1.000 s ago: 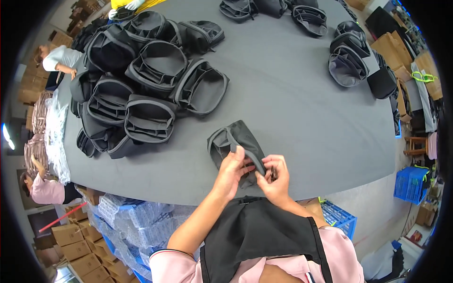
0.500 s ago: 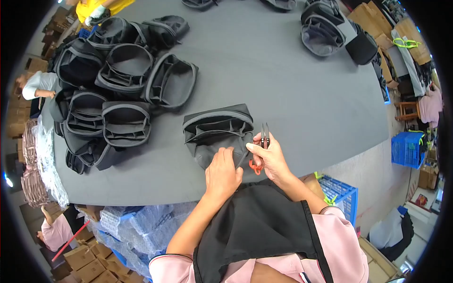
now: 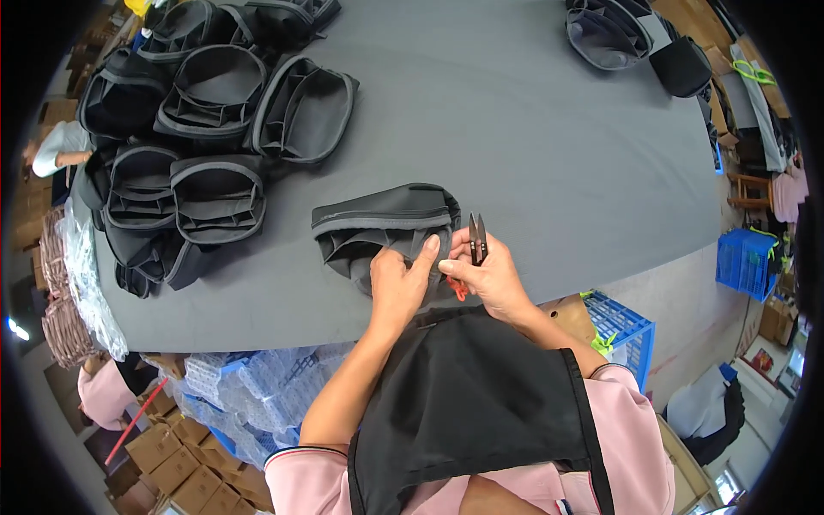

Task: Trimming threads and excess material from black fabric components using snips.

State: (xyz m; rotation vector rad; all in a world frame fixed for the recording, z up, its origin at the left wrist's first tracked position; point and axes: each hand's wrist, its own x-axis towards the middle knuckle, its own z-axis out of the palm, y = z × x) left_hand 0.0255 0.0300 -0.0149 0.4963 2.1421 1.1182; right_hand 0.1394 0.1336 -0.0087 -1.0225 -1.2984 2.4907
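Note:
A dark grey zip pouch [image 3: 378,215] with inner dividers lies open in front of me, its near side bent and pushed up. My left hand [image 3: 400,281] grips its near right wall, with the fingers inside and the thumb on the edge. In my right hand [image 3: 496,276] is a pair of thread snips [image 3: 477,240], dark blades pointing away from me and slightly apart. Their red finger loop hangs below the palm. The fingertips of this hand are close by the pouch's right edge; whether they touch it I cannot tell.
Several similar open pouches [image 3: 219,193] are heaped on the left of the grey table [image 3: 506,112], with more [image 3: 608,39] at the far right. Below the near edge are clear plastic wrapping [image 3: 257,390] and a blue crate [image 3: 631,330]. Cardboard boxes [image 3: 176,468] stand at lower left.
The pouch has turned and its near side has folded up. My left hand has shifted to its right wall, the thumb now raised. The snips have tilted slightly, still in my right hand.

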